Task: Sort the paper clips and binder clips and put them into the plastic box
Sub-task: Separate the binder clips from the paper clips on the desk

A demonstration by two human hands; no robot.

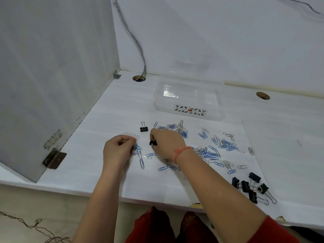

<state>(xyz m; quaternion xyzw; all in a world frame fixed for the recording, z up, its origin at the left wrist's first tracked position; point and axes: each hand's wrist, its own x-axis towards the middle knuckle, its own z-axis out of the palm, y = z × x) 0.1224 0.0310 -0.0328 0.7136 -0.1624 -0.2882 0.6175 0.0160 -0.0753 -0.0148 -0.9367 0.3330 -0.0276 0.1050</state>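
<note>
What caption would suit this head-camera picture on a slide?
The right hand pinches a black binder clip, left hand grips paper clips, plastic box behind.

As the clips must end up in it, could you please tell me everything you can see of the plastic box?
The plastic box is clear and rectangular with rounded corners. It has a printed band of blue leaves and an orange motif on its near wall. It stands flat on the white table, close to the back wall, behind the paper clips. No clips show inside. Only the table touches it. Whether a lid is on is unclear.
</note>
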